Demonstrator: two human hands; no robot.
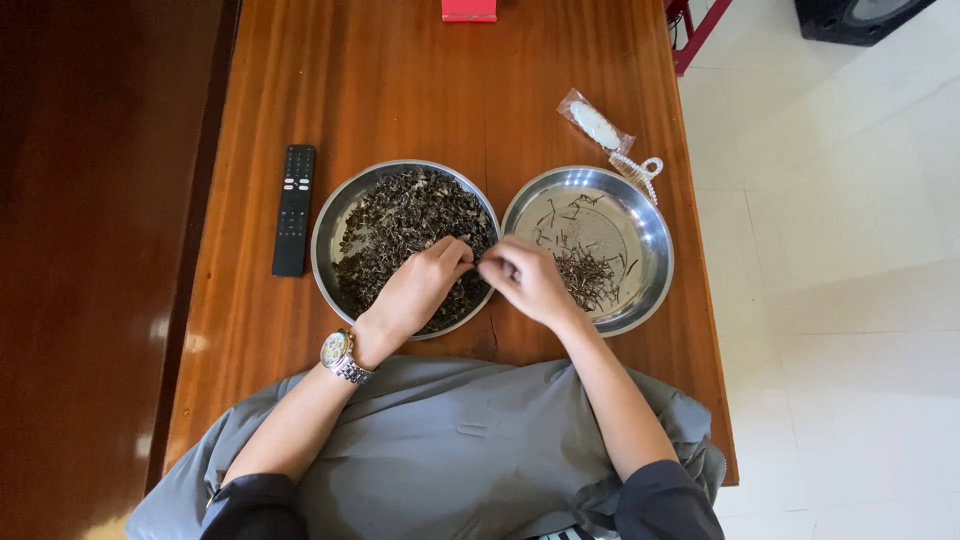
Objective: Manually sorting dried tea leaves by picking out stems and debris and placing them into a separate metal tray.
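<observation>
On the wooden bench [420, 90], which runs away from the person with its long axis toward the top of the view, two round steel pans sit side by side with rims nearly touching, near the front edge. Bare wood remains beyond the pans, while the bench's far end is cut off by the frame and its near edge is covered by the person's grey garment [450, 450]. At right the bench ends in a straight edge over a pale tiled floor [850, 250]. The left pan [335, 215] is filled with dark dried leaves [400, 215]; the right pan [645, 225] is mostly bare, holding a small heap of thin dark stems [585, 275] near its lower middle. A black remote [294, 210] lies left of the left pan, long axis pointing away from the person. A small clear packet [596, 125] with a white beaded loop lies diagonally beside the right pan's far rim. A red object at the top edge is cut off. The left hand [415, 290], a wristwatch [340, 355] on its wrist, rests in the left pan, fingertips curled narrow into the leaves. The right hand [530, 280] hovers over the gap between the pans, its grip pinched close; whether it holds anything cannot be told.
</observation>
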